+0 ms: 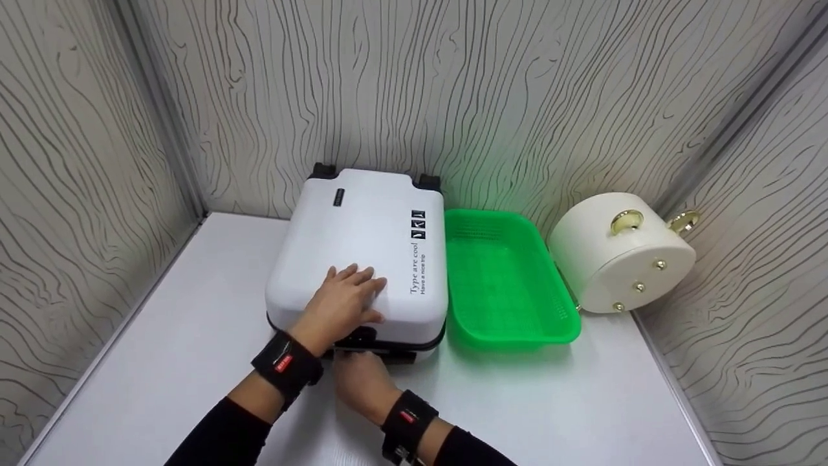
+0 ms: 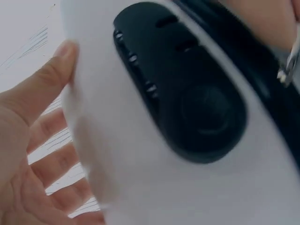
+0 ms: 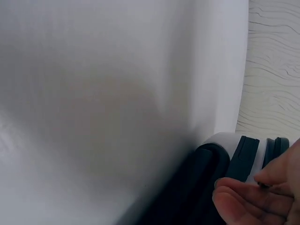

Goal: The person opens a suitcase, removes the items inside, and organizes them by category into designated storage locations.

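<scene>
A white hard-shell suitcase [image 1: 362, 239] lies flat, its wheels toward the back wall and its black handle [image 1: 398, 356] toward me. My left hand [image 1: 343, 301] rests on the front of the lid with fingers spread. The left wrist view shows the thumb and fingers of that left hand [image 2: 42, 140] along the shell's edge, near a black combination lock [image 2: 187, 93] with number wheels. Low at the suitcase's front seam, my right hand [image 1: 365, 385] pinches a small zipper pull [image 3: 263, 185] between thumb and fingers, mostly hidden by them.
A green plastic basket [image 1: 504, 291] stands directly right of the suitcase. Beyond it, a cream round case [image 1: 608, 259] with gold rings and studs leans near the right wall. Patterned panels [image 1: 401, 84] enclose the white table [image 1: 194, 323] at the back and sides.
</scene>
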Demonstrator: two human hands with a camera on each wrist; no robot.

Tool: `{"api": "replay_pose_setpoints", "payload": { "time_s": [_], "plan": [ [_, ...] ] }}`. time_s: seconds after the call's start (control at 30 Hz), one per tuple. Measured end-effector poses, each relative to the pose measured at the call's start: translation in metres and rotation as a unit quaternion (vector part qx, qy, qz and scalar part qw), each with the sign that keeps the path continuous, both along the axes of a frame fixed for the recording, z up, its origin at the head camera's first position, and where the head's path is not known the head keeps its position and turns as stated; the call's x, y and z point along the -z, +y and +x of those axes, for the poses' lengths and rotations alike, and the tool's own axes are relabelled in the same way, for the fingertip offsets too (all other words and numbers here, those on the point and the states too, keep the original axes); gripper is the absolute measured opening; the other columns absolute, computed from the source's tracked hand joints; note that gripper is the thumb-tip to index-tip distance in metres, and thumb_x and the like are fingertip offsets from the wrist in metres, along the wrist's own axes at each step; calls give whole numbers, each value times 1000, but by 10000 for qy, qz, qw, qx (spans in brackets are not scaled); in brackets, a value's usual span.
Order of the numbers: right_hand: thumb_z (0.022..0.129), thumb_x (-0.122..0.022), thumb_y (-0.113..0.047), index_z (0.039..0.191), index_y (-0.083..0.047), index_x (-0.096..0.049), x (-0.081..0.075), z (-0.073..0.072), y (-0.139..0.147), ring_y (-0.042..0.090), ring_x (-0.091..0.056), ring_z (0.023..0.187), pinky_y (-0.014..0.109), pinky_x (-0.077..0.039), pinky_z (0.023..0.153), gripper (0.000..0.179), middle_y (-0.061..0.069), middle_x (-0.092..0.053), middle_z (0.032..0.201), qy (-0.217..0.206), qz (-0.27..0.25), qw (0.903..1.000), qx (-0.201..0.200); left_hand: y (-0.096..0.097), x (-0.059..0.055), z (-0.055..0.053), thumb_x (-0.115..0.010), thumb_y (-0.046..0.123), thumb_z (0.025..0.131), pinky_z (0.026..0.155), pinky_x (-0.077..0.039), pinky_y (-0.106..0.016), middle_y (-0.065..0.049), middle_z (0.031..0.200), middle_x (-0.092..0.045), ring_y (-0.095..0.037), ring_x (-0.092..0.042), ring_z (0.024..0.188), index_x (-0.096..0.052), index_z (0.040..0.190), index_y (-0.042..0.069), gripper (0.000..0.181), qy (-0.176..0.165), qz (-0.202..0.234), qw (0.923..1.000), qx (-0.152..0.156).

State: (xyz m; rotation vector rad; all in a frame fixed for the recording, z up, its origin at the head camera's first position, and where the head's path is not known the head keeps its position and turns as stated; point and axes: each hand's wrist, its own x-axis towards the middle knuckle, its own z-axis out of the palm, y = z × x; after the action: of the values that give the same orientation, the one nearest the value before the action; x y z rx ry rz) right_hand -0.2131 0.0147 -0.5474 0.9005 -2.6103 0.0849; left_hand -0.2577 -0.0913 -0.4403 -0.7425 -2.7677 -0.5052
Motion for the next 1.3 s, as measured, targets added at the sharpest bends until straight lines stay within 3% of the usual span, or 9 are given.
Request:
{"api": "replay_pose_setpoints", "payload": {
  "time_s": [0.13,0.3,0.5,0.67,0.77,0.87,1.07,1.17,1.3],
  "plan": [
    [92,-67,-30,87,-15,-66,-6,-3,20,20,-63,59,34,-50,48,16,0,-63,69,-338,-422,9984,-152,0,18,8,-75,37,85,108,-36,-53,-15,132,-60,-34,-52,125,-63,127,5,54,1071,318,9937,131],
    [95,-62,-37,94,-15,-70,-26,-2,49,18,-67,71,35,-53,59,24,-1,-68,81,-661,-816,9942,-221,-8,40,25,-77,24,86,104,-42,-45,-12,121,-64,-31,-56,120,-68,116,4,37,2298,951,9684,164],
    [98,-60,-35,106,-10,-68,-54,3,79,18,-68,84,35,-56,71,27,1,-70,95,-465,-1336,9898,-151,-24,66,51,-80,17,81,86,-52,-38,-6,110,-65,-25,-60,104,-70,109,8,31,2666,1474,9522,-221],
    [94,-68,-29,111,-8,-68,-75,3,100,18,-67,93,33,-56,77,27,3,-70,102,181,-1909,9810,-303,-37,94,65,-81,20,82,76,-55,-36,-7,103,-65,-22,-61,96,-64,111,4,37,1974,1838,9576,-1016],
    [90,-73,-25,109,-8,-69,-86,-4,112,19,-64,98,34,-55,81,26,3,-68,103,614,-2228,9725,-283,-44,110,68,-79,28,85,78,-54,-40,-8,106,-63,-25,-60,100,-60,114,4,43,1056,1916,9621,-1631],
    [88,-75,-26,112,-8,-67,-94,-13,122,23,-59,106,39,-52,87,32,6,-65,112,714,-2481,9661,-34,-49,122,66,-74,38,87,79,-53,-44,-8,106,-65,-26,-62,101,-59,113,6,44,79,1978,9562,-2156],
    [83,-74,-48,143,-3,-43,-97,-29,131,35,-41,131,51,-39,104,81,16,-43,144,-826,-2735,9551,791,-46,128,62,-67,56,86,69,-53,-45,-8,93,-72,-27,-68,84,-68,102,6,52,-1076,2204,9372,-2480],
    [78,-77,-52,152,2,-25,-93,-34,131,36,-33,138,51,-33,109,105,21,-31,153,-1719,-2878,9357,1101,-35,129,62,-68,55,86,61,-50,-38,0,80,-70,-18,-64,69,-72,92,8,47,-1260,2227,9360,-2419],
    [74,-82,-50,153,5,-15,-85,-36,128,36,-33,139,48,-36,107,117,24,-26,155,-2224,-3142,9147,1231,-24,132,61,-72,40,88,54,-44,-33,8,68,-62,-10,-54,59,-72,84,12,29,-1030,2171,9419,-2349]
  ]
}}
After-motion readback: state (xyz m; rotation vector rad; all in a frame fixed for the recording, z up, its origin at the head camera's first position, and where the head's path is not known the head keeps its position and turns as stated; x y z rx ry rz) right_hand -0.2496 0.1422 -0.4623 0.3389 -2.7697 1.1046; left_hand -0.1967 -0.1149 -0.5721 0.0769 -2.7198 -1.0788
